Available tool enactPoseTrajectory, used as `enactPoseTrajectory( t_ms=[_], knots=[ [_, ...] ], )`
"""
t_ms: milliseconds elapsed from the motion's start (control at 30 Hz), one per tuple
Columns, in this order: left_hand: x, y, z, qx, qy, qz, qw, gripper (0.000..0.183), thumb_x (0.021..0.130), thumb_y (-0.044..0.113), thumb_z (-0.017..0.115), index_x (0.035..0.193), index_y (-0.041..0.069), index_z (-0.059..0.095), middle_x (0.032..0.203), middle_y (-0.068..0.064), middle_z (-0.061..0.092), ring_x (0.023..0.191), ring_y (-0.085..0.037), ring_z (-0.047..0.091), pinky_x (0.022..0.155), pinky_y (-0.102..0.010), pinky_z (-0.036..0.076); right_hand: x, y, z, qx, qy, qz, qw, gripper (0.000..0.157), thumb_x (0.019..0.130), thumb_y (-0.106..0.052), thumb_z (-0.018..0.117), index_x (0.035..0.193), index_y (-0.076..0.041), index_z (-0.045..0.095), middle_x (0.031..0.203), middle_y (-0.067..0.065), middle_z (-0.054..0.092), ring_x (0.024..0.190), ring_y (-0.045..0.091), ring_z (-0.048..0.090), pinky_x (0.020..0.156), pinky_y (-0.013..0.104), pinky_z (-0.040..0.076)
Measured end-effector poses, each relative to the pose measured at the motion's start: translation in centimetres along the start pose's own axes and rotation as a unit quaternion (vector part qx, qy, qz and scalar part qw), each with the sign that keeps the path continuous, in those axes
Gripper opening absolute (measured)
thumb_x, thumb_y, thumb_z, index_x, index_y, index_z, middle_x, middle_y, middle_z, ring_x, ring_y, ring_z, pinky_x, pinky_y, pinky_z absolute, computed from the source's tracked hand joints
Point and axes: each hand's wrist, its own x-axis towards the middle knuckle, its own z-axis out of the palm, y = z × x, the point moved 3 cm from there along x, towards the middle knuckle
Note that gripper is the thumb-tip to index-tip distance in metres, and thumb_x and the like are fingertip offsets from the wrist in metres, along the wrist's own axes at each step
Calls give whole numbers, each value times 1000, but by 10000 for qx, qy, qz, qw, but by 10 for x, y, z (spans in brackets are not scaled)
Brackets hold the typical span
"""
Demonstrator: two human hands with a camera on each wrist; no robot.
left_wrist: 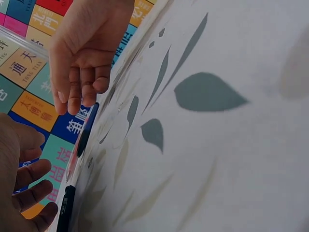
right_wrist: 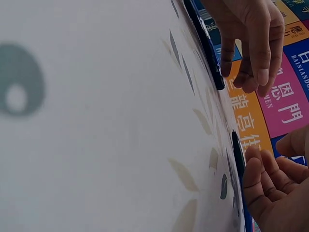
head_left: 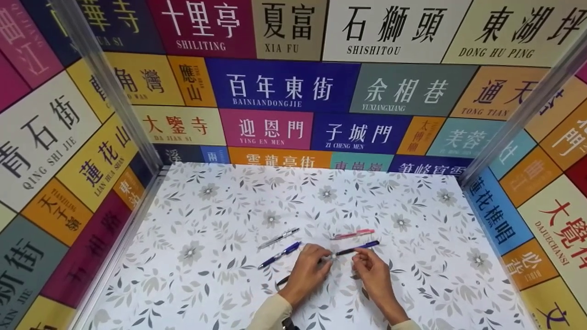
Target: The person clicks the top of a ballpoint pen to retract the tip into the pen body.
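Observation:
My left hand [head_left: 309, 270] hovers low over the patterned cloth, its fingers loosely bent with nothing between them. Just beyond its fingertips lies the black end of a blue-and-black pen [head_left: 367, 245]. Beside that pen, my right hand [head_left: 373, 272] has its fingers loosely curled and holds nothing. In the right wrist view its fingers [right_wrist: 263, 186] are close by the dark pen [right_wrist: 239, 157]. To the left of my left hand lie a blue pen [head_left: 279, 255] and a clear grey pen [head_left: 278, 238]. A black pen [head_left: 282, 280] is partly hidden behind my left hand.
A pink-red pen [head_left: 353, 234] lies just behind the blue-and-black one. White cloth [head_left: 192, 293] with grey leaves and flowers covers the table. Colourful panels with Chinese lettering [head_left: 282, 87] stand along the back and both sides, with clear edge strips [head_left: 114, 91] at the corners.

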Motion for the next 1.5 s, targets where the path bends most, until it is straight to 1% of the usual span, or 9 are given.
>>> enactPoseTrajectory(
  t_ms=[100, 233, 500, 667, 933, 1033, 1167, 1300, 1500],
  knots=[
    [3, 0, 5, -32, 29, 14, 10000, 18, 89, 3, 86, 106, 3, 79, 100, -5, 73, 96, -19, 64, 86, -33, 55, 1, 3, -4, -173, 87, -236, 9995, 24, 101, 7, 72, 125, 11, 71, 100, 22, 75, 76, 20, 73, 66, 19, 55],
    [7, -2, 12, 0, 7, -37, 10000, 19, 89, 6, 87, 107, 3, 79, 100, -4, 73, 97, -20, 64, 88, -34, 54, 3, 6, -8, -364, 227, -306, 9986, 24, 99, 9, 73, 123, 9, 73, 98, 21, 76, 75, 14, 72, 67, 16, 53],
    [13, -2, 23, -21, -196, -235, 9995, 20, 91, 8, 85, 110, 4, 79, 102, -3, 74, 98, -20, 65, 90, -34, 54, 6, 8, -13, -540, 345, 245, 9976, 26, 100, 6, 73, 126, 5, 74, 103, 18, 77, 78, 10, 70, 63, 18, 52],
    [14, -3, 27, 25, -208, -177, 9996, 19, 91, 8, 85, 109, 3, 80, 101, -3, 74, 97, -20, 65, 88, -34, 55, 8, 8, -16, -414, 393, 382, 9976, 25, 102, 3, 74, 126, 5, 74, 106, 19, 77, 84, 10, 70, 72, 17, 56],
    [19, -3, 33, 201, -82, -21, 9998, 20, 89, 8, 87, 107, 5, 80, 102, -3, 74, 100, -21, 65, 86, -37, 54, 14, 13, -28, -935, 769, -162, 9925, 21, 99, 10, 72, 120, 7, 75, 104, 16, 77, 87, 12, 70, 76, 13, 54],
    [22, -2, 35, 395, -82, 31, 9992, 21, 89, 10, 88, 108, 7, 80, 106, -2, 74, 102, -20, 64, 86, -37, 54, 16, 15, -33, -1121, 928, -386, 9886, 20, 99, 11, 71, 118, 8, 75, 103, 16, 78, 89, 11, 69, 80, 11, 51],
    [24, 0, 37, 669, -120, 125, 9976, 23, 89, 12, 87, 111, 9, 80, 108, -1, 73, 105, -20, 63, 83, -36, 53, 18, 18, -38, -1355, 1138, -528, 9828, 20, 97, 12, 70, 117, 8, 75, 102, 15, 77, 86, 9, 67, 78, 10, 49],
    [27, 3, 40, 765, -140, 198, 9968, 25, 89, 11, 88, 113, 9, 80, 113, -3, 73, 108, -21, 63, 82, -38, 52, 19, 21, -41, -1652, 1341, -569, 9754, 21, 96, 11, 71, 116, 5, 76, 102, 14, 75, 83, 11, 65, 76, 14, 47],
    [30, 4, 45, 817, -188, 242, 9962, 26, 89, 11, 87, 114, 9, 79, 115, -4, 74, 108, -22, 63, 83, -39, 53, 23, 25, -43, -2000, 1424, -530, 9679, 20, 96, 6, 72, 115, 4, 77, 104, 17, 74, 87, 24, 62, 81, 29, 44]
  ],
)
